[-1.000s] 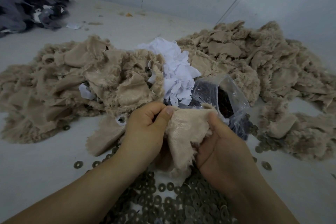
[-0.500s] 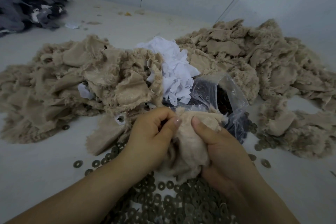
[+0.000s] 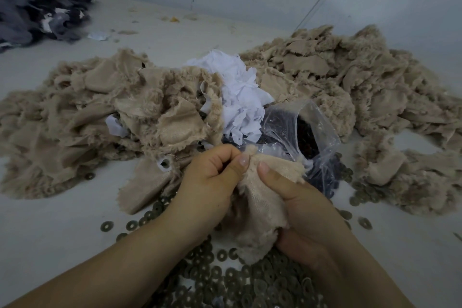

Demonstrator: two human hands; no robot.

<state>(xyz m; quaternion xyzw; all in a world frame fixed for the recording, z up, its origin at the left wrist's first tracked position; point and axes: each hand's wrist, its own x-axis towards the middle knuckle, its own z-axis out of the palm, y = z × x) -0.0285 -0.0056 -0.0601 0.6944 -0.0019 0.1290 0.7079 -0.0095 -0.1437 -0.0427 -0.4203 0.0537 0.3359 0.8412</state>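
The beige plush piece (image 3: 257, 210) you hold is a small crumpled scrap with its smooth woven backing turned up toward you and fuzzy, frayed pile showing at the edges. It hangs between your 2 hands at the near centre of the table (image 3: 50, 232), just above the heap of flat metal washers (image 3: 250, 282) and just near of the clear plastic bag (image 3: 300, 130). Your left hand (image 3: 210, 182) has its fingers curled in, and its thumb (image 3: 243, 160) pinches the scrap's top edge against the forefinger. Your right hand (image 3: 305, 212) grips the scrap from the right, thumb (image 3: 263, 169) pressed flat on the backing, the other fingers wrapped underneath and mostly hidden.
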